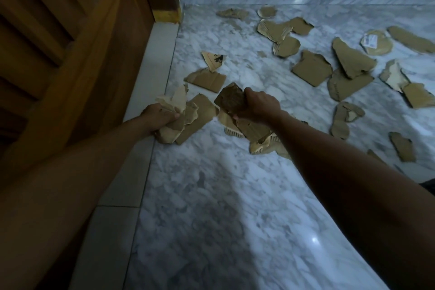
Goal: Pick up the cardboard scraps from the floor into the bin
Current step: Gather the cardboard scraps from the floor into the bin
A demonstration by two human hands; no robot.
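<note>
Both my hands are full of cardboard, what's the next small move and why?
Probably carry both bundles to the bin, which isn't in view. The left hand grips a bundle of scraps and the right hand grips another stack, so neither can easily take more, though many scraps lie on the marble floor.

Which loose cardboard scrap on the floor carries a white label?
The rounded scrap at the far right edge; it alone shows a white sticker. The triangular scrap has black print instead.
</note>
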